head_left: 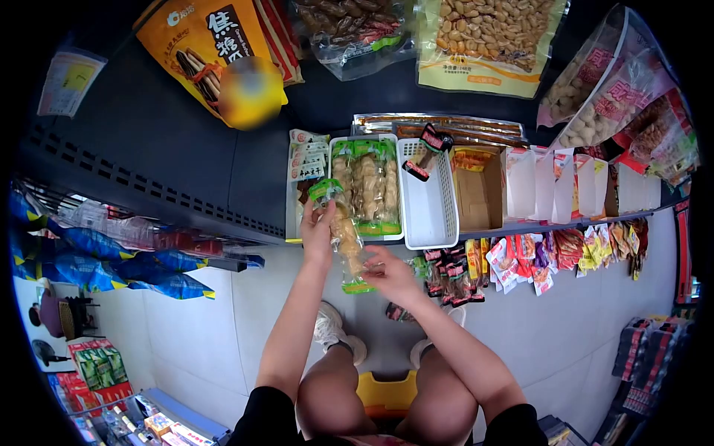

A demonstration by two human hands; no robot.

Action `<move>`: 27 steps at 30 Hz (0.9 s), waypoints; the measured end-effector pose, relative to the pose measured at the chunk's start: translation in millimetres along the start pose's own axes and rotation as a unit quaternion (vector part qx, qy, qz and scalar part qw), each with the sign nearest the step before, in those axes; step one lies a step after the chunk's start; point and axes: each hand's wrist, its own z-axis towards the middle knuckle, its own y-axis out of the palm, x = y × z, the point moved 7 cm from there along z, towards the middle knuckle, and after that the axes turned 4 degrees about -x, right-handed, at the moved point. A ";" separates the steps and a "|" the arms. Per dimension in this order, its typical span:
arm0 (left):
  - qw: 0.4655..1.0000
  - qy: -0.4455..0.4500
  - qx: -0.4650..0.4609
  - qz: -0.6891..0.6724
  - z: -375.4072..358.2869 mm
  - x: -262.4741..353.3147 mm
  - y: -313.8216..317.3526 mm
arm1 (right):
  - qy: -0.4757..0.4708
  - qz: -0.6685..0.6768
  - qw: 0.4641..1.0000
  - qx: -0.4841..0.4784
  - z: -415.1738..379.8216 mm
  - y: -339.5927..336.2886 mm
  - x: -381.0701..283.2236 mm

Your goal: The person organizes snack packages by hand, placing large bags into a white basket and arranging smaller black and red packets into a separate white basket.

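Observation:
A long clear snack packet (346, 236) with green ends and tan pieces inside is held up in front of the shelf, slightly tilted. My left hand (318, 232) grips it near its upper end. At its lower edge, the curled fingers of my right hand (388, 272) close on the packet. Just behind stands a white basket (402, 195) with similar green-topped packets (375, 178) in it. To its right, another white basket (429, 215) holds a small dark-and-red wrapped snack (425, 152) at its far end.
Small white packets (308, 156) stand left of the baskets. An open cardboard box (480, 189) and several white boxes (520, 186) line the shelf to the right. Large snack bags (491, 44) lie behind. Many small packets (455, 275) are spread on the floor below. A yellow stool (384, 390) is beneath me.

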 end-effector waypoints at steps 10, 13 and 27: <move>0.994 0.018 -0.101 0.029 47.5 18.3 33.2 | -0.098 -0.009 0.983 0.157 44.5 -13.2 7.7; 0.988 0.017 -0.113 0.101 68.2 16.6 39.1 | -0.159 -0.072 0.965 0.195 59.5 -14.4 6.5; 0.944 0.136 -0.095 0.285 119.0 -6.6 28.1 | -0.196 -0.189 0.935 0.226 80.8 -12.6 -0.5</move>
